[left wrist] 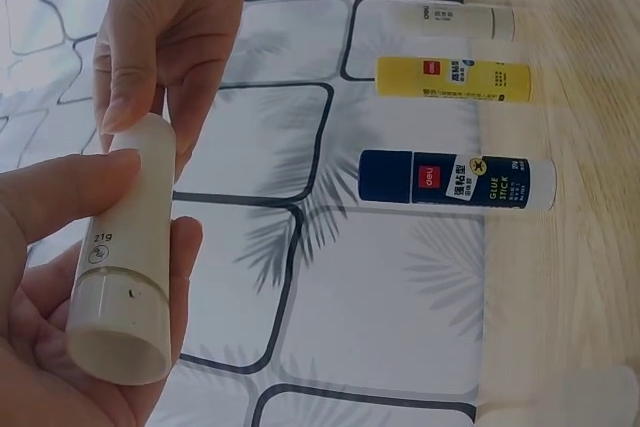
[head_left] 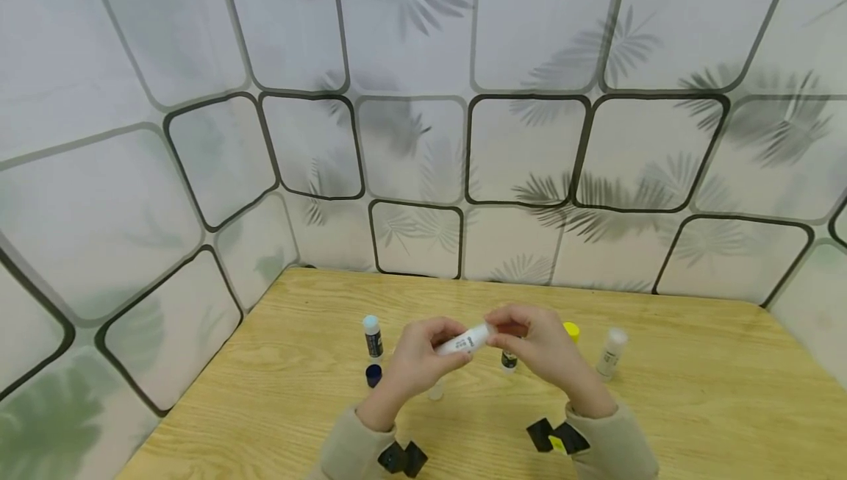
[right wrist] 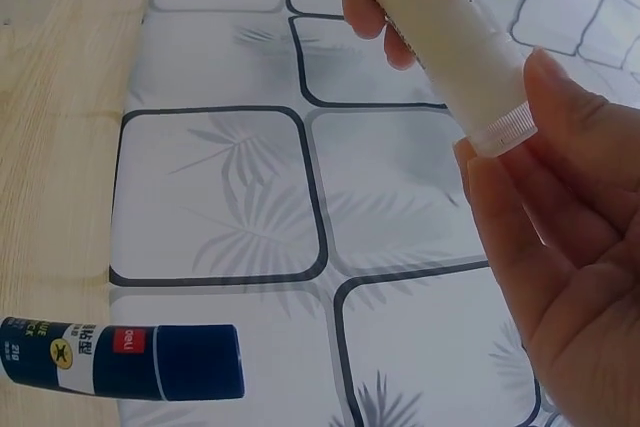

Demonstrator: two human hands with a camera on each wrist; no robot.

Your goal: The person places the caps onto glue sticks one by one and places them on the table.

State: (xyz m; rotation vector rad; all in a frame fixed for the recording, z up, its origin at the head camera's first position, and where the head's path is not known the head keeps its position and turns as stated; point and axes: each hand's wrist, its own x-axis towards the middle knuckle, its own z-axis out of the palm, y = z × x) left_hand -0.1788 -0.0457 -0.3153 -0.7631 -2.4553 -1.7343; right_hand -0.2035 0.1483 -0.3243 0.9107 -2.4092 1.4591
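My left hand grips a white glue stick, tilted up toward the right and raised over the table. At its upper end, the thumb and fingertips of my right hand pinch the ridged base. The stick's other end faces the left wrist camera. Left of my hands stands a glue stick with a pale blue top, and a dark blue cap sits close by it. Below my left hand is a small whitish piece, partly hidden by that hand in the head view.
Beyond my right hand stand a navy glue stick, a yellow glue stick and a white glue stick. The wooden table ends at a patterned curtain behind and at the sides.
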